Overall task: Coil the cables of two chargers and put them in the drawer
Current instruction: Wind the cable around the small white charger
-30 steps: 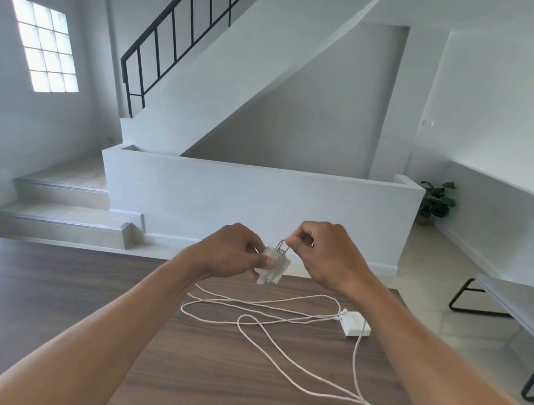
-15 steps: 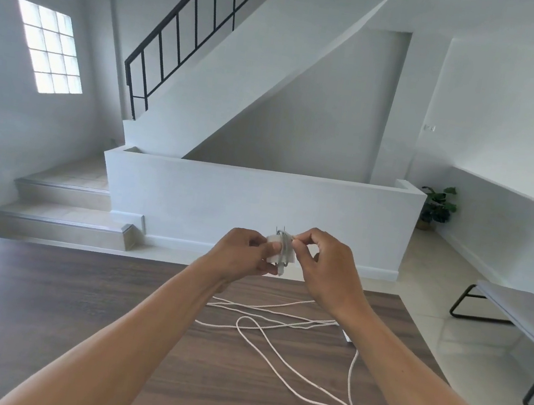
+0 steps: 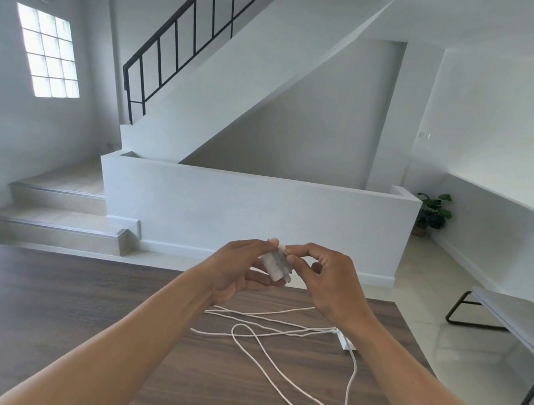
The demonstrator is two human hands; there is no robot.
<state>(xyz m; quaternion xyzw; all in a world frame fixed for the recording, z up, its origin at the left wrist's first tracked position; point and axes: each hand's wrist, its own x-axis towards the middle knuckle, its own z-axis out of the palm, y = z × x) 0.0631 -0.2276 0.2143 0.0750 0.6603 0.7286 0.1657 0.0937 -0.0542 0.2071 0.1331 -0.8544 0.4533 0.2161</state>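
1. Both hands are raised above the far edge of the tabletop (image 3: 41, 308), at the centre of the frame. The left hand (image 3: 236, 273) cradles a white charger (image 3: 276, 266) in its palm and fingers, thumb on top. The right hand (image 3: 326, 285) pinches the same charger's upper right end between thumb and forefinger. So each grip is closed on this one charger, which sits between the two hands, touching both.

2. The white cables (image 3: 276, 326) lie loose and uncoiled on the tabletop below the hands, crossing one another in several loops and running off toward the lower right of the frame. A second charger (image 3: 345, 342) rests on the tabletop just under the right wrist, partly hidden by it.

3. Which cable belongs to the held charger cannot be told; where it leaves the block is hidden by the fingers.

4. Risk, as I judge it: the strands overlap, so winding one cable may drag the other along and snag or knot it, or pull the second charger toward the right edge of the tabletop, which is near.

5. The trailing length at the lower right runs out of the frame; if it hangs over the edge, its weight could tug against the coil.

6. No drawer is in view, and neither cable is coiled yet.
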